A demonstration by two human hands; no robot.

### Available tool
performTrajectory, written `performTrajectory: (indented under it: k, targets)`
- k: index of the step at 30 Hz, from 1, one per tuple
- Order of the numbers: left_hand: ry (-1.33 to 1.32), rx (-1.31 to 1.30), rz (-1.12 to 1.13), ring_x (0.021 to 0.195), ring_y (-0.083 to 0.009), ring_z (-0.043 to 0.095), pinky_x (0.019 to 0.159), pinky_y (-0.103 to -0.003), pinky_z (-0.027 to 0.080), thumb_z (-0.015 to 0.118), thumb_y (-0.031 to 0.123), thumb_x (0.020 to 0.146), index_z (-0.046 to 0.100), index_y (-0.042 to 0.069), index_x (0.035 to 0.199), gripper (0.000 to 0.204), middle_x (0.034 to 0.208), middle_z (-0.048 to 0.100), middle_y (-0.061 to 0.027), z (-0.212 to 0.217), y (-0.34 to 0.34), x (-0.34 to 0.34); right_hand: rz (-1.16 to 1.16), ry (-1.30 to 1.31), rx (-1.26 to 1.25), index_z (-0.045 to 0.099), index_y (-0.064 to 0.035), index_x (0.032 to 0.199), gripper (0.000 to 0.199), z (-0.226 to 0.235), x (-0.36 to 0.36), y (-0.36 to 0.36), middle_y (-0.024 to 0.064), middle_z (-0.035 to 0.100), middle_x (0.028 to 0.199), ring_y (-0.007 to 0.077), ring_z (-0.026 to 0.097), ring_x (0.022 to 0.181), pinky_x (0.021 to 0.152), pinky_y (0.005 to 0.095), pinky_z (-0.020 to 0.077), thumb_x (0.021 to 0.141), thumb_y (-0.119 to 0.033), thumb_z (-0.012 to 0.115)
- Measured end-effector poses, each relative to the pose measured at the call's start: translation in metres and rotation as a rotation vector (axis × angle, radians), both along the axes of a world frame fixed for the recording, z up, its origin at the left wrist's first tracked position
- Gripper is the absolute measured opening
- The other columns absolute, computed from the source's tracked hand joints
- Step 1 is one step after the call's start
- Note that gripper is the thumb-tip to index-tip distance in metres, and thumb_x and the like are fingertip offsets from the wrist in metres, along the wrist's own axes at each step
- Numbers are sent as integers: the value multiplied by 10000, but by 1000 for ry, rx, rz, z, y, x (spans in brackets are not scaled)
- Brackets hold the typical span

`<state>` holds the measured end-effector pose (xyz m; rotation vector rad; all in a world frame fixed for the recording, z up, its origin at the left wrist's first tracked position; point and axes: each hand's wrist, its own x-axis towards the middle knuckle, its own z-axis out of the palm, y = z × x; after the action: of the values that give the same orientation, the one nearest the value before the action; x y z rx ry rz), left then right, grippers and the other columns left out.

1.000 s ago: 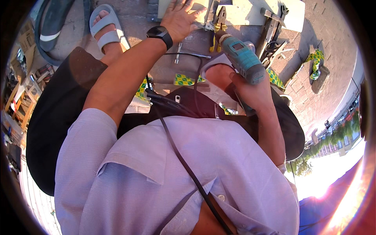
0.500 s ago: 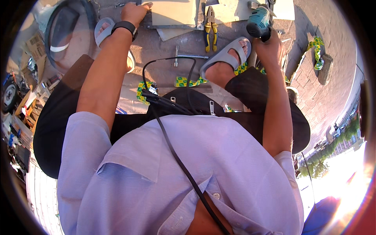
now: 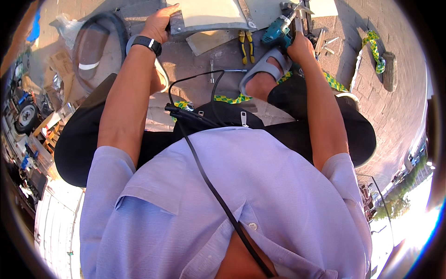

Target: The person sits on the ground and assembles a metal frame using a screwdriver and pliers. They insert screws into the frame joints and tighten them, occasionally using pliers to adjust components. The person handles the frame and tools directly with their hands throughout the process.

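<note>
Both arms reach forward from the lap, well apart, running away from the body with the forearms only slightly bent at the elbow. The left hand [image 3: 157,24] is closed on the left near corner of a framed pale panel [image 3: 213,14], one digit stretched along the panel's left edge and the rest bent in; a dark watch [image 3: 151,45] sits on that wrist. The panel's near edge bows toward the person and covers the head of the yellow-and-black pliers [image 3: 245,49], whose handles lie on the paving [image 3: 395,121].

The right hand [image 3: 302,48] is narrow, fingers curled, knuckles up, the forearm slanting inward to it. At its thumb side lies the teal drill [image 3: 277,31], chuck pointing away and to the right, at the near edge of a pale sheet [image 3: 323,8]; just beyond the knuckles is a steel hammer [image 3: 298,27]. I cannot tell whether the fingers wrap the drill's grip or the hammer's handle. A metal T-shaped wrench [image 3: 212,73] lies on the paving between the sandals [image 3: 267,65], nearer the body than the pliers.
</note>
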<state>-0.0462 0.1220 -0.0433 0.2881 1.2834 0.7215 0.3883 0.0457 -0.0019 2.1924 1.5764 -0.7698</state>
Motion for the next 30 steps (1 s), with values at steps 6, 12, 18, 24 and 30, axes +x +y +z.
performTrajectory:
  k: [6, 12, 18, 24, 30]
  targets:
    - [-190, -219, 281, 688, -199, 677, 536, -314, 557, 720, 156, 947, 639, 53, 983, 136, 827, 697, -39, 65, -29, 2, -31, 394, 343, 508, -52, 1458, 731, 26, -29, 8, 242, 634, 1352, 373, 615, 1261, 1032, 465, 512, 803, -227, 780]
    - [-560, -514, 447, 629, -165, 588, 475, -219, 501, 626, 198, 969, 659, -29, 1029, 237, 889, 653, -99, 101, -95, -1, -2, 835, 576, 534, -107, 1482, 681, 46, -85, 16, 150, 671, 1334, 261, 644, 1245, 1014, 381, 520, 868, -231, 800]
    - [-645, -692, 557, 645, -172, 612, 460, -222, 456, 611, 208, 961, 655, 10, 1011, 209, 853, 652, -78, 77, -152, -11, 18, 1115, 370, 664, -101, 1354, 471, 68, -128, 18, 80, 737, 1202, 198, 667, 1160, 1006, 351, 508, 906, -194, 780]
    - [-192, -640, 578, 647, -194, 616, 547, -293, 507, 639, 259, 965, 636, -18, 1068, 295, 875, 643, -110, 69, -172, -25, 10, 1160, 451, 725, -95, 1261, 363, 56, -166, 12, 54, 753, 1141, 162, 676, 1087, 977, 332, 511, 911, -185, 763]
    - [593, -64, 82, 786, -175, 616, 747, -323, 493, 668, 398, 983, 648, -24, 1180, 466, 851, 627, -69, 118, -133, -58, -18, 1103, 485, 718, -78, 1273, 383, 26, -166, 32, 83, 756, 1170, 180, 691, 1086, 969, 350, 518, 898, -155, 735]
